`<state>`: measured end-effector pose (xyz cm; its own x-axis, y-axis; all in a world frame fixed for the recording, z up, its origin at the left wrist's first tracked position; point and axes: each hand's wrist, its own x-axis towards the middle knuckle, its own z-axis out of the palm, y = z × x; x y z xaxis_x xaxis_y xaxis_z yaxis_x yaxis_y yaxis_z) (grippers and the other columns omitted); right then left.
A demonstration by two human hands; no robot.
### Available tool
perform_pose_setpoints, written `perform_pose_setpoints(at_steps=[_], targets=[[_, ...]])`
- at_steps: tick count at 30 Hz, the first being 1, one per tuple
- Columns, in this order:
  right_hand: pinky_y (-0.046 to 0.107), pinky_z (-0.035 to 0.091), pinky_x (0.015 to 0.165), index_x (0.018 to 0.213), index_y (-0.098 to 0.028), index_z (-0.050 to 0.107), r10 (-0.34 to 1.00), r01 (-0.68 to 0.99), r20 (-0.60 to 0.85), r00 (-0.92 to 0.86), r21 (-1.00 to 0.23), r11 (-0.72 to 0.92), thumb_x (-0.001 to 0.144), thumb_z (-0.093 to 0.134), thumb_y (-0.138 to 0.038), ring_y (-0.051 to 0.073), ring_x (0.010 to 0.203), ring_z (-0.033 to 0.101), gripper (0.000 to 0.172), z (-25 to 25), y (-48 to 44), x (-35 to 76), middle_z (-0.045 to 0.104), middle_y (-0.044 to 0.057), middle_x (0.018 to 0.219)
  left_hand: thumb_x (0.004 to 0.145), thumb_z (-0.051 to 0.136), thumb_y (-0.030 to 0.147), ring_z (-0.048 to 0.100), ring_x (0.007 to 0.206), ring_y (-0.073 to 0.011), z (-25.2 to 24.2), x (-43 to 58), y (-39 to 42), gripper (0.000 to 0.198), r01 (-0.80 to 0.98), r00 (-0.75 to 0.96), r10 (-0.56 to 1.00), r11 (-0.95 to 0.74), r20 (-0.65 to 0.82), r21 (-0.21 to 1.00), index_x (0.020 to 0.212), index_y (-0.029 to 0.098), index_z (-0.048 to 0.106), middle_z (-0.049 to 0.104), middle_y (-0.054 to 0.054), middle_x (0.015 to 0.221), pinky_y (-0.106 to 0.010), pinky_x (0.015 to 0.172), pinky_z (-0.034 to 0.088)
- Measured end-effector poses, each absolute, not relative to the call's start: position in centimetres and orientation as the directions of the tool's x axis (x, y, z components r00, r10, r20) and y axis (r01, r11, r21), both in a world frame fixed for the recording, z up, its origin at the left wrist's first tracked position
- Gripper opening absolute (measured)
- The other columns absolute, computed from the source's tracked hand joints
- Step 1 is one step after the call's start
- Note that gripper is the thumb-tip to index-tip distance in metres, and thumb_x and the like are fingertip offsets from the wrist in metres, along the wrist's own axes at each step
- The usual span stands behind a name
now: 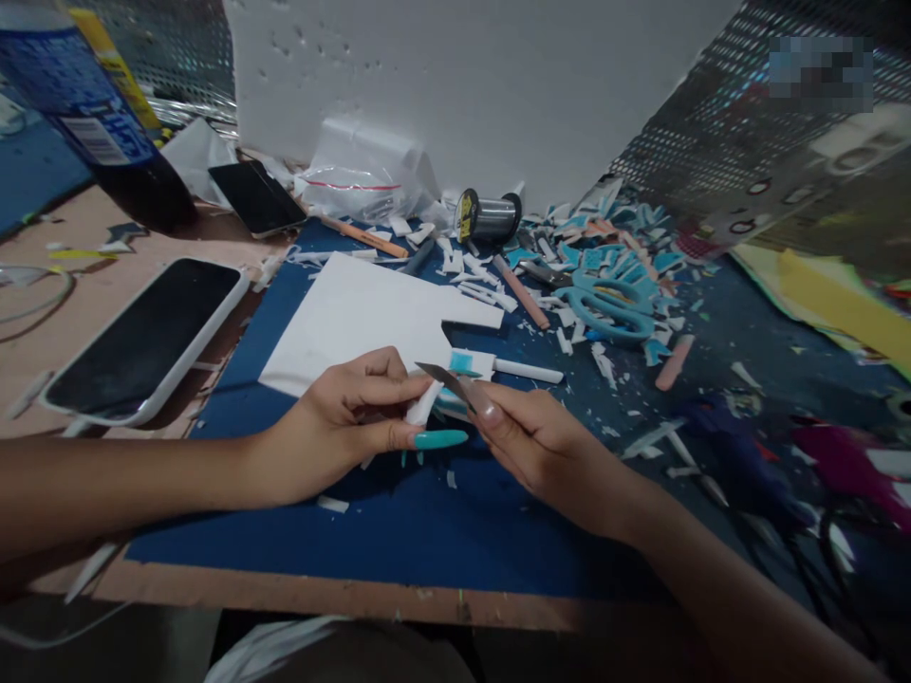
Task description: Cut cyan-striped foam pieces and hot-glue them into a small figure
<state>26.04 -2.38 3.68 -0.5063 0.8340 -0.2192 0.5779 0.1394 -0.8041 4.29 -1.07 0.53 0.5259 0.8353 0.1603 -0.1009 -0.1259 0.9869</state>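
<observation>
My left hand point(356, 408) pinches a small white piece point(422, 405) of what looks like foam board between thumb and fingers. A long, pointed teal shape point(441, 439), like a fingernail, extends from that thumb. My right hand point(541, 446) is closed on a thin metal blade point(441, 374), whose pointed end reaches left over the white piece. Whether they touch I cannot tell. Behind the hands lies a white sheet point(348, 323) with a notched right edge. A white and teal piece point(471, 361) with a white stick point(528, 371) lies just beyond my fingers, partly hidden.
Blue mat point(399, 531) under the work, strewn with scraps. Teal-handled scissors point(612, 308), a wire spool point(489, 216) and an orange pen point(366, 236) lie behind. At left are a phone point(149, 337), another dark-screened device point(257, 197) and a bottle point(92, 123).
</observation>
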Motion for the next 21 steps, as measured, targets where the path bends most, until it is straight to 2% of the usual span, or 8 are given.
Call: perform_pose_setpoints(at_steps=[3,7,14,21], targets=[[0.024,0.022,0.044,0.098,-0.021,0.060,0.834,0.581,-0.230,-0.501,-0.804,0.127,0.098,0.027,-0.048,0.009,0.045,0.029,0.043,3.82,-2.38,25.94,0.036,-0.006,0.051,0.080,0.065,0.008,0.048,0.065,-0.0081,0.29,4.27,-1.12,0.031,-0.139,0.514,0.842,-0.106,0.163,0.985,0.099,0.030,0.073,0.045,0.002,0.075,-0.020,0.053,0.045],[0.024,0.024,0.046,0.086,-0.017,0.057,0.851,0.593,-0.218,-0.478,-0.794,0.130,0.098,0.029,-0.046,0.008,0.047,0.028,0.042,4.16,-2.41,25.91,0.034,-0.006,0.053,0.081,0.066,0.009,0.049,0.062,-0.0066,0.02,4.19,-1.16,0.039,-0.183,0.479,0.858,-0.108,0.184,0.977,0.106,0.039,0.069,0.045,0.003,0.077,-0.020,0.053,0.046],[0.024,0.020,0.044,0.082,-0.016,0.055,0.836,0.576,-0.246,-0.490,-0.811,0.099,0.097,0.031,-0.047,0.008,0.045,0.025,0.042,4.11,-2.39,25.75,0.029,-0.007,0.051,0.079,0.066,0.008,0.049,0.065,-0.0081,0.29,4.42,-1.00,0.023,-0.145,0.495,0.850,-0.123,0.180,0.982,0.092,0.025,0.075,0.044,0.002,0.074,-0.019,0.051,0.046],[0.024,0.020,0.043,0.077,-0.017,0.052,0.834,0.514,-0.217,-0.506,-0.853,0.089,0.097,0.033,-0.048,0.007,0.043,0.027,0.042,3.93,-2.42,25.70,0.031,-0.007,0.049,0.081,0.066,0.014,0.048,0.064,-0.0085,0.39,4.37,-0.88,0.019,-0.120,0.521,0.835,-0.132,0.175,0.984,0.094,0.025,0.075,0.043,0.002,0.074,-0.021,0.052,0.045]])
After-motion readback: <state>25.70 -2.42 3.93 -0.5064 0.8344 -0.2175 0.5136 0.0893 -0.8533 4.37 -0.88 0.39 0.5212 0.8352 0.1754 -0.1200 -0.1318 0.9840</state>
